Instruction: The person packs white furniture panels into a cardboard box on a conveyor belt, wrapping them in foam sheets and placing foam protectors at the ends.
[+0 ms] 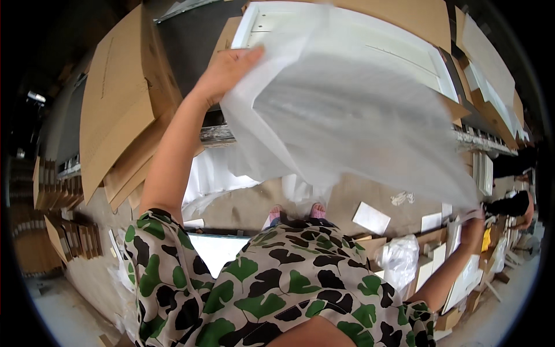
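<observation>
The left hand (226, 70) pinches the top edge of a thin white foam sheet (347, 110), its grip closed on it; the right hand (473, 226) grips the sheet's lower corner, spreading it in the air above a white panel (404, 49) and cardboard (118, 98)

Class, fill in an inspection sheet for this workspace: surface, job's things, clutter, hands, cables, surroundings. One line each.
Surface: a workbench edge shows under the sheet; most of it is covered.
Job's things: a thin white foam sheet held spread out over a white panel.
Clutter: flat cardboard sheets on the left, small white pieces and a crumpled plastic bag on the floor.
Hands: left hand grips the sheet's upper corner; right hand holds its lower right corner.
Cables: nothing seen.
Surroundings: stacked cardboard at far left; another person at the right edge.
</observation>
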A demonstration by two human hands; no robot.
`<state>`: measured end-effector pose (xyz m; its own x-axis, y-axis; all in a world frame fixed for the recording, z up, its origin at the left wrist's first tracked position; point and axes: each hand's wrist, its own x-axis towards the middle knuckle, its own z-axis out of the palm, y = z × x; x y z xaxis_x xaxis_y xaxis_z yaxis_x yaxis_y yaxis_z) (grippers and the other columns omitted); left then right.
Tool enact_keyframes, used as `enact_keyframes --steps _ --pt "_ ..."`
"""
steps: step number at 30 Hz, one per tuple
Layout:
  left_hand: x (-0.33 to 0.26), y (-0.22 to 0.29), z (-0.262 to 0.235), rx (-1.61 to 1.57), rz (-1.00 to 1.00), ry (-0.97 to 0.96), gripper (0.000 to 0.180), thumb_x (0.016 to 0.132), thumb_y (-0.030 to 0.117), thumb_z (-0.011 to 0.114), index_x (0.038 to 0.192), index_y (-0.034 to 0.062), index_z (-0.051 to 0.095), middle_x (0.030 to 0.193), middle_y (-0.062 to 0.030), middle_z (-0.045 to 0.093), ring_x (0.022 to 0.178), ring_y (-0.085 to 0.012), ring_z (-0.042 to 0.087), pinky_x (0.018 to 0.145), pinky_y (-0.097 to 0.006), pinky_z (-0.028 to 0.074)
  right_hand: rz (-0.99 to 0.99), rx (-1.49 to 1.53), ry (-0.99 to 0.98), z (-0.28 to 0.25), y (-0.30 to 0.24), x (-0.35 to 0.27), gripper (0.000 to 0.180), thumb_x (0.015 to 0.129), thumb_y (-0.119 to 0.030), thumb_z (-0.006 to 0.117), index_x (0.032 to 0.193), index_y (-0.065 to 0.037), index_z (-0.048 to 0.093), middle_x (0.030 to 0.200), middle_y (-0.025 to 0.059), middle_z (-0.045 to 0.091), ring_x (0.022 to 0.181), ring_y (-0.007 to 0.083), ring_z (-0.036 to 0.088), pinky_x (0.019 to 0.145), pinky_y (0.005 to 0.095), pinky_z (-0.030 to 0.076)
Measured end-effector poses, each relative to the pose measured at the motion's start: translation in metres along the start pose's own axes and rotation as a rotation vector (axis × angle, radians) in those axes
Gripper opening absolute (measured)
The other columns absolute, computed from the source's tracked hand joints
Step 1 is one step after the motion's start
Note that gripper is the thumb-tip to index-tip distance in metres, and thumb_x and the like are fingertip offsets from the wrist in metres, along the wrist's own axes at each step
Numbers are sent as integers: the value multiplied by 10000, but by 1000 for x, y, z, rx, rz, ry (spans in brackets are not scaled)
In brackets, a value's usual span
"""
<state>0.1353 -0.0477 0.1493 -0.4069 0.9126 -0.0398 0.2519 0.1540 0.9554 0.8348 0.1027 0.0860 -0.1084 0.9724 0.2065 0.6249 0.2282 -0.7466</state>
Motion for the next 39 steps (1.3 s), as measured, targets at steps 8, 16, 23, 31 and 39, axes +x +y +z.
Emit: enact_keyframes --steps 8,16,23,31,39 --pt "-35 39 61 -469 615 421 323 826 241 627 1058 19 590 1051 -105 589 866 -129 569 749 -245 450 146 708 498 -87 -96 47 360 886 -213 488 1176 0 483 1164 91 533 1074 222 509 899 372 438" --pt "-72 -41 248 1200 905 -433 380 697 191 585 1065 94 595 782 -41 583 767 -184 544 800 -324 388 -701 -575 479 -84 -41 183 293 866 -158 502 1105 9 528 1067 142 580 955 278 564 816 325 438" --pt "-84 -56 162 1340 481 70 406 678 -18 501 1067 37 605 1195 -160 515 1155 -335 419 941 -400 384 -372 -750 612 -118 113 310 418 871 -302 434 1182 -34 514 1110 202 569 978 360 562 822 399 451" --pt "-78 48 189 -304 243 -466 136 709 -72 577 659 55 566 1028 -146 627 939 -293 608 844 -402 473 -109 -442 50 -170 225 423 391 855 -294 480 1134 -33 565 845 107 618 720 220 603 637 331 468" --pt "-77 28 58 817 203 481 143 771 -72 537 787 34 632 1069 -162 584 886 -287 600 774 -328 483 369 931 135 -204 231 398 287 918 -126 407 1113 77 465 960 124 568 787 154 592 610 220 537"
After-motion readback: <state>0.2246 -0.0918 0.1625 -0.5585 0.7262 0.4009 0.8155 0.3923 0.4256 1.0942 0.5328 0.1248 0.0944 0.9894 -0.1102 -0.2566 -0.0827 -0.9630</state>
